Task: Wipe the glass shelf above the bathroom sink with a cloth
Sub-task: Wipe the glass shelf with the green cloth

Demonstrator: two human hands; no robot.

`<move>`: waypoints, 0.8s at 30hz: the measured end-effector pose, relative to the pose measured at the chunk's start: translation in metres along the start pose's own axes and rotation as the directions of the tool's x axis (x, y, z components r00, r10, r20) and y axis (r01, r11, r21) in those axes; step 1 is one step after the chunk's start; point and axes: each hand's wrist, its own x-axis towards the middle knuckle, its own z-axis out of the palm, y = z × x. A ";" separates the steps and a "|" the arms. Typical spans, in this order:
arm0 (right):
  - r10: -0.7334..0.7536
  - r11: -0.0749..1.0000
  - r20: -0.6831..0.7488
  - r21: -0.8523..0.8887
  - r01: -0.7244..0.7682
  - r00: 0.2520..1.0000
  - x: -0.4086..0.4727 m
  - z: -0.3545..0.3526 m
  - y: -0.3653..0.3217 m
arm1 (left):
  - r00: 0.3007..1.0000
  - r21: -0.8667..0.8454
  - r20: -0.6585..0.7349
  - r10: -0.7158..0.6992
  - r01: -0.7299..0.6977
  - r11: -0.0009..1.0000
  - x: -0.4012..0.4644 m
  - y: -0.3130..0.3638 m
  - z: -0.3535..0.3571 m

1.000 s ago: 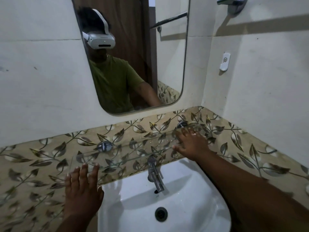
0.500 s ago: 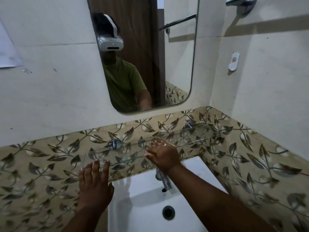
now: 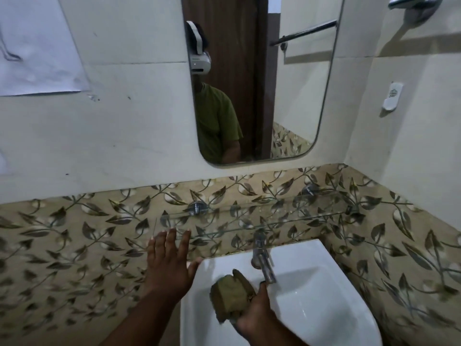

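Your left hand [image 3: 167,264]: fingers spread flat, grasping nothing, fingertips at the glass shelf [image 3: 249,218] edge.
Your right hand [image 3: 257,318]: fingers clenched around olive cloth [image 3: 228,297].
Sink [image 3: 306,295]: cloth above basin.

— What carried things above the sink?
— A clear glass shelf [image 3: 252,217] ran along the leaf-patterned tiles [image 3: 74,240], held by two chrome brackets [image 3: 197,208], one left, one far right.
— And on it?
— Only the left hand's fingertips [image 3: 172,232] seemed to touch its near left edge; whether they rested on it could not be told.
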 end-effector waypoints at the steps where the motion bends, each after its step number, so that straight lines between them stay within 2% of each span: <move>1: 0.008 0.999 -0.012 0.045 -0.008 1.000 0.004 0.009 0.008 | 1.000 -0.002 -0.005 -0.001 0.001 1.000 0.000 -0.001 -0.001; 3: 0.035 0.995 0.017 0.096 -0.037 0.999 0.010 0.037 0.023 | 1.000 -0.012 -0.020 0.001 -0.001 1.000 -0.001 -0.004 -0.001; 7: 0.072 0.989 0.169 0.112 -0.092 0.983 0.011 0.108 0.035 | 1.000 -0.039 -0.002 0.012 -0.012 0.999 0.000 -0.009 -0.002; 11: 0.030 0.988 0.173 0.141 -0.055 0.984 0.020 0.153 0.041 | 0.999 -0.064 0.045 0.015 -0.012 0.998 0.003 -0.012 -0.003; 16: -0.057 0.998 0.095 -0.022 0.060 0.994 0.041 0.166 0.056 | 0.998 -0.082 0.051 0.033 -0.029 0.996 0.002 -0.014 -0.022; 20: 0.054 0.998 0.187 -0.002 -0.055 0.981 0.040 0.168 0.056 | 0.995 -0.063 0.089 0.038 -0.033 0.997 0.000 -0.015 -0.026; 24: 0.051 0.998 0.208 -0.035 -0.045 0.977 0.034 0.161 0.040 | 0.997 -0.050 0.068 0.031 -0.027 0.998 -0.001 -0.015 -0.024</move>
